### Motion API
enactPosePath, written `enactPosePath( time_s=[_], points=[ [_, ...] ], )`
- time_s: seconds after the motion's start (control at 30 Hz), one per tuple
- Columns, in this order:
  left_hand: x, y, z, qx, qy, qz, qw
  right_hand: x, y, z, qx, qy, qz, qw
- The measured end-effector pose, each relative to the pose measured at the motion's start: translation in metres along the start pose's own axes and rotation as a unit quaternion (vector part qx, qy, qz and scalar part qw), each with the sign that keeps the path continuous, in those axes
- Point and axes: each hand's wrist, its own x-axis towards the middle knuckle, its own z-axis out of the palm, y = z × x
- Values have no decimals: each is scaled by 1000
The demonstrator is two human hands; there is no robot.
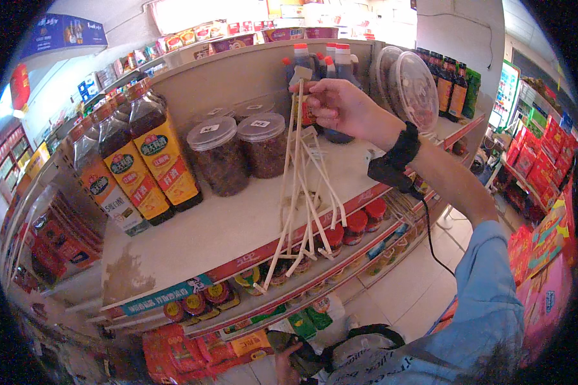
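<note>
My right hand (332,106) is raised over the upper shelf, its fingers closed around the top of a bundle of thin cream-white display hooks (294,167). Their long rods hang down and fan out, with bent tips in front of the shelf's red edge strip. Behind them stand dark bottles with red caps (341,63), partly covered by my hand. My left hand (288,366) is low at the bottom of the view beside a dark strap; its fingers are mostly hidden.
On the upper shelf (173,263), tall dark bottles with yellow labels (157,151) stand left of lidded jars (219,154). Clear round tubs (417,90) lean at the right. Red-lidded jars (355,226) fill the shelf below. A black cable (433,237) hangs from my right wrist.
</note>
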Motion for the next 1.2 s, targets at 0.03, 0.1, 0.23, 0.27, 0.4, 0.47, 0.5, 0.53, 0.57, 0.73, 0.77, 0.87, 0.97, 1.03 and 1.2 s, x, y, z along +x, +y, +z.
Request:
enactPosePath(
  time_s=[0.03,0.1,0.23,0.27,0.4,0.47,0.5,0.53,0.57,0.73,0.77,0.87,0.97,1.03,1.2],
  points=[
    [0,0,-1,1,0,-1,1000,-2,-2,3,-14,-8,-27,999],
    [0,-2,0,1,-1,1,1000,-2,-6,0,-50,-30,-48,997],
    [-1,-2,-1,2,-1,4,1000,-7,-11,11,-179,-5,-103,978],
    [-1,-3,-2,2,-1,7,1000,-8,-11,12,-179,-7,-106,978],
    [-3,-5,-3,5,-1,17,1000,-11,-14,24,-215,-5,-161,963],
    [-4,-6,-4,3,-1,21,1000,-15,-17,34,-215,-7,-170,962],
    [-6,-7,-5,5,-1,23,1000,-17,-18,39,-244,-9,-185,952],
    [-8,-9,-7,5,0,25,1000,-19,-20,45,-271,-12,-200,941],
    [-9,-10,-7,7,0,28,1000,-22,-21,51,-271,-16,-202,941],
    [-15,-17,-16,13,0,37,999,-34,-25,79,-311,-39,-219,924],
    [-17,-18,-17,14,1,40,999,-36,-25,84,-311,-43,-220,924],
    [-26,-27,-28,25,4,52,998,-43,-23,95,-320,-60,-238,915],
    [-21,-37,-41,116,-11,160,980,-46,-25,102,-317,-72,-254,911],
    [-26,-36,-40,109,-1,156,982,-49,-27,110,-326,-44,-290,899],
    [-34,-47,-51,-9,19,51,998,-50,-29,118,-290,-41,-320,901]
  ],
)
